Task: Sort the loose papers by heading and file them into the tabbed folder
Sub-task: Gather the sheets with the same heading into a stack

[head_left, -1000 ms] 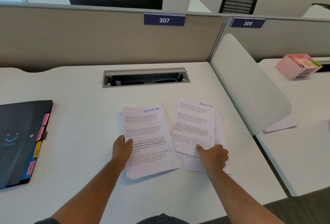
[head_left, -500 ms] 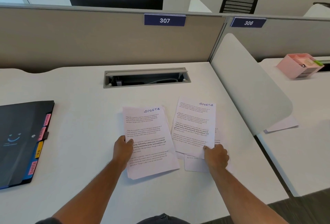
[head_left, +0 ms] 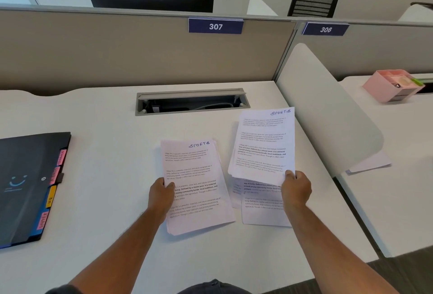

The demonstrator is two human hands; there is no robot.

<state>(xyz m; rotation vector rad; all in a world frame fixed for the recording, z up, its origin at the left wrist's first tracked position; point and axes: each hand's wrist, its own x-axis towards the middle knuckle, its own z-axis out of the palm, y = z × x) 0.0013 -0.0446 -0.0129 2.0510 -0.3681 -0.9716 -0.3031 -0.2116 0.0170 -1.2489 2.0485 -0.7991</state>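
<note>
Thin "SPORTS" sheet now lifted, curling.

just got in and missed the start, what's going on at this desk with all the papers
A person is sorting loose papers on a white desk. Their right hand pinches the lower edge of a sheet headed SPORTS and holds it raised above a few remaining sheets. Their left hand presses on a stack whose top page is also headed SPORTS. The black tabbed folder lies closed at the left, so nothing is being filed yet.
</note>
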